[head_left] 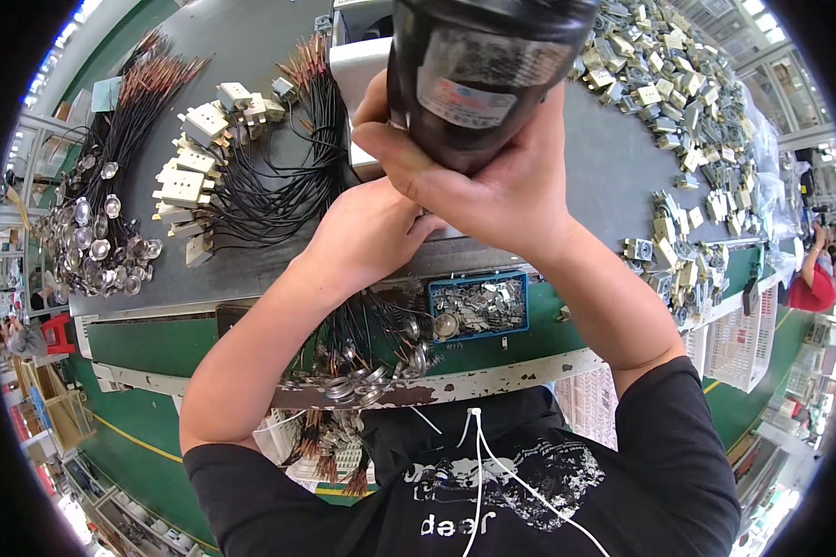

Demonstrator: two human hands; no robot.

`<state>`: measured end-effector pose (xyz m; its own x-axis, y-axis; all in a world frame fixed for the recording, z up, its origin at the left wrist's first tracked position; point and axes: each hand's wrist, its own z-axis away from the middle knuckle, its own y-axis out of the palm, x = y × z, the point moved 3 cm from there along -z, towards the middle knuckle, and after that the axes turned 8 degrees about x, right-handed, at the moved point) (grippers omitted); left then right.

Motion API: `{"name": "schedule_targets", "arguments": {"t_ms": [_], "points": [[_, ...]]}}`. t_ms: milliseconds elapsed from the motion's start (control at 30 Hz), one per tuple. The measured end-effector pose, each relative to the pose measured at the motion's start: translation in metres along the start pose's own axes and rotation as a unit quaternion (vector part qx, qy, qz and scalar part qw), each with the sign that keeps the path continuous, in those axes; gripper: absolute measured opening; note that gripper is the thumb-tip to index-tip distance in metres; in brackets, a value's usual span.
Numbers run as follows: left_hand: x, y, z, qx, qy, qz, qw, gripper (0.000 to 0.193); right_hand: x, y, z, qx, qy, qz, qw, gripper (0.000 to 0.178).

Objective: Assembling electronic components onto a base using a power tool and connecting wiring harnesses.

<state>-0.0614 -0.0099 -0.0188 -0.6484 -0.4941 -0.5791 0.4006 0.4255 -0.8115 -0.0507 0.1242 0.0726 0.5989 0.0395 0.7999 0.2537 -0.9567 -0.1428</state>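
Observation:
A large black cylindrical housing (483, 148) with a silvery label fills the top middle and covers part of my right hand. My right hand (492, 200) is bent around beneath it, with thumb and a fingertip showing at its left side; what it grips is hidden. My left hand (367, 227) lies just under the right, its fingers curled in and mostly out of sight. Beside the left wrist is a bundle of black cables (283, 200) with cream ceramic sockets (186, 186) at one end and reddish-brown wire tips at the other.
More cables with round metal rings (93, 232) lie at the far left. Cream and grey sockets (669, 93) are heaped at the right. A blue tray (528, 302) of small metal parts sits near the front edge, beside hanging ringed cables (362, 371). White baskets (748, 339) stand beyond the bench.

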Motion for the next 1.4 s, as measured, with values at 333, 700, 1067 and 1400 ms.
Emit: {"name": "schedule_targets", "arguments": {"t_ms": [333,700,1067,1400], "points": [[-0.014,-0.003,0.012,-0.032,0.060,-0.112,0.991,0.031,0.035,-0.034,0.019,-0.137,-0.013,-0.001,0.990,0.017],[-0.032,-0.012,0.018,0.007,0.138,-0.090,0.986,0.031,0.036,-0.094,0.006,-0.294,-0.061,0.268,0.916,0.052],[0.034,-0.147,0.043,-0.311,-0.024,-0.347,0.885,0.031,-0.077,-0.133,0.062,0.135,0.211,0.540,0.804,0.032],[-0.007,-0.115,0.027,-0.180,-0.007,-0.365,0.913,0.021,-0.116,-0.127,0.059,0.141,0.283,0.575,0.755,0.035]]}}
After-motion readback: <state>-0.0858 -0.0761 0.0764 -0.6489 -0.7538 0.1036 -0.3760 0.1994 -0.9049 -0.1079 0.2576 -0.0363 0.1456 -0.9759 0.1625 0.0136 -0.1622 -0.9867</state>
